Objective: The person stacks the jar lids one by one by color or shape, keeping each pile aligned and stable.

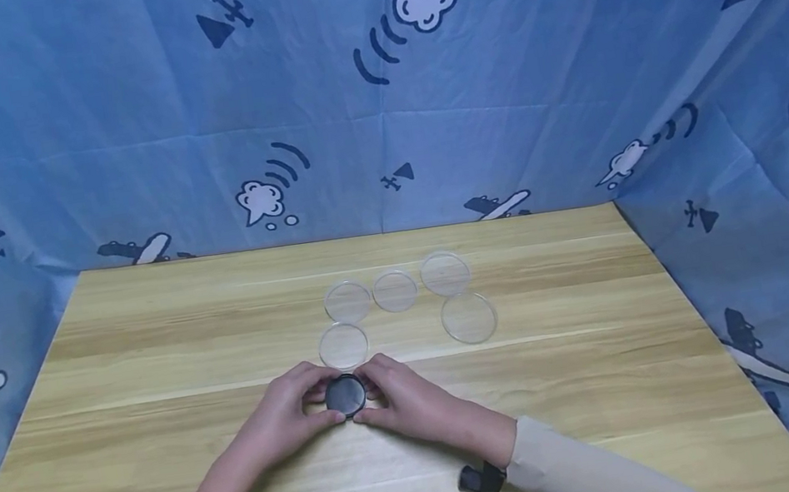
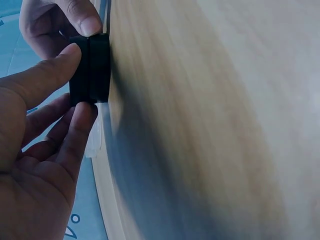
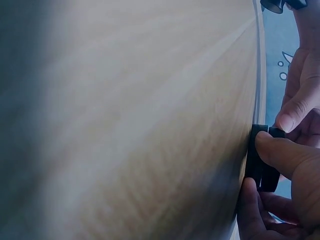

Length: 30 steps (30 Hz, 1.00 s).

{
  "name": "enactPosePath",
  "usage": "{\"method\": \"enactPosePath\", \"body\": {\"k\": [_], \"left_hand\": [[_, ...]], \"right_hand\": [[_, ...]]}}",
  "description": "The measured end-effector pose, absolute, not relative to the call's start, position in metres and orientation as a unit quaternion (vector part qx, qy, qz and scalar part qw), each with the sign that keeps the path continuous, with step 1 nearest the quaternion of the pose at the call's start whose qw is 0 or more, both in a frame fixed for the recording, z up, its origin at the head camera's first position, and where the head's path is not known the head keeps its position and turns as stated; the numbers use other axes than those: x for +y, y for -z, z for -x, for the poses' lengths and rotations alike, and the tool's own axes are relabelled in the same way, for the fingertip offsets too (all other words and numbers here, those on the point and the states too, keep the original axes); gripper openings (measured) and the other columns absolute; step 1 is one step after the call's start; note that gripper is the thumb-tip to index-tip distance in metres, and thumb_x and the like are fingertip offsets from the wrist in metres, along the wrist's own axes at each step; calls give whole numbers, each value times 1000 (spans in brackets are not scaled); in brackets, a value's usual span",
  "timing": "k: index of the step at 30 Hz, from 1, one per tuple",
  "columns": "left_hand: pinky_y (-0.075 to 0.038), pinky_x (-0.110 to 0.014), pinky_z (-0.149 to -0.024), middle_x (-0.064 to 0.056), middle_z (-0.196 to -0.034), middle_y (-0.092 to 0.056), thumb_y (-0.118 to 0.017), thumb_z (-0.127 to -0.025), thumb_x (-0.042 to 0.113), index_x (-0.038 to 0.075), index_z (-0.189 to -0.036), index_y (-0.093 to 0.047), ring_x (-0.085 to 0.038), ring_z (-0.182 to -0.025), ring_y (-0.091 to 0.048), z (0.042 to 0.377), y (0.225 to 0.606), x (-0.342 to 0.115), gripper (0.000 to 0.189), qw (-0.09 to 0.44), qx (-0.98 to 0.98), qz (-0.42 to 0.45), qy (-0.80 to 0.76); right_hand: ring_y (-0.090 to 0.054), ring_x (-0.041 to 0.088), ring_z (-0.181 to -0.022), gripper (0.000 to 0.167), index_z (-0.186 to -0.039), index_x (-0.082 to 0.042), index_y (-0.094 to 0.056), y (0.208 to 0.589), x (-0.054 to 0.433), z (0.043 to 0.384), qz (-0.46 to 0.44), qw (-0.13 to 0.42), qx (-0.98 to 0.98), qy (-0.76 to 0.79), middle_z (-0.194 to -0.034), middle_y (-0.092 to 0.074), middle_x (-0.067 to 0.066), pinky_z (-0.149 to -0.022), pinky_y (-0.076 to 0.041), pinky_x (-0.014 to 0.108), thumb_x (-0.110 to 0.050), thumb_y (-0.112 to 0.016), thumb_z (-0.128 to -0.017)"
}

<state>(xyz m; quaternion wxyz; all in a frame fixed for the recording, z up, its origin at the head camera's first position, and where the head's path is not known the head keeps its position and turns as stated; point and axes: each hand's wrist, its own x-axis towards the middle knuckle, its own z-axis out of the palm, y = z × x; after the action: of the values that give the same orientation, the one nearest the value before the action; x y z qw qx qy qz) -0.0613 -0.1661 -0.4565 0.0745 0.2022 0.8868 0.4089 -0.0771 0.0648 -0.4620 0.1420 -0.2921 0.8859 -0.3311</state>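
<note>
A small round black case [image 1: 345,396] sits on the wooden table, both hands around it. Seen from the side in the left wrist view, the black case [image 2: 90,70] shows two stacked layers with a seam between them. My left hand [image 1: 292,412] pinches it from the left, thumb on the upper layer. From the right, my right hand [image 1: 412,403] grips it, and in the right wrist view its thumb [image 3: 267,145] lies on the lower layer. The case's top looks dark grey inside a black rim. Just beyond the fingers lies a clear round dish [image 1: 344,345].
Several more clear round dishes lie behind the hands, among them one at the far left [image 1: 348,301], a middle one [image 1: 395,291] and a right one [image 1: 469,318]. The wooden table [image 1: 591,353] meets a blue patterned cloth [image 1: 307,56] at its back edge.
</note>
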Motion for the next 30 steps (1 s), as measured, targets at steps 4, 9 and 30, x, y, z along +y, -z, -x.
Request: {"method": "enactPosePath", "body": {"k": [4, 9, 30], "left_hand": [[-62, -36, -96, -5, -112, -72, -89, -80, 14, 3, -127, -69, -21, -104, -72, 60, 458, -165, 52, 70, 887, -198, -410], [-62, -39, -96, -5, -113, -72, -89, -80, 16, 4, -127, -69, -21, -105, -71, 60, 459, -163, 53, 63, 894, -199, -398], [-60, -44, -100, -7, -119, -73, -89, -80, 16, 4, -128, -67, -24, -111, -70, 56, 460, -162, 54, 53, 897, -215, -382]], "right_hand": [[-62, 14, -107, 50, -131, -2, -63, 462, 64, 77, 290, 141, 887, 330, -120, -65, 6, -96, -57, 27, -24, -82, -91], [-62, 14, -106, 49, -130, -2, -64, 462, 64, 77, 290, 136, 888, 329, -119, -65, 7, -95, -58, 28, -24, -83, -91], [-61, 12, -101, 47, -129, -3, -65, 464, 66, 76, 307, 119, 887, 324, -116, -65, 6, -91, -57, 26, -24, -83, -91]]}}
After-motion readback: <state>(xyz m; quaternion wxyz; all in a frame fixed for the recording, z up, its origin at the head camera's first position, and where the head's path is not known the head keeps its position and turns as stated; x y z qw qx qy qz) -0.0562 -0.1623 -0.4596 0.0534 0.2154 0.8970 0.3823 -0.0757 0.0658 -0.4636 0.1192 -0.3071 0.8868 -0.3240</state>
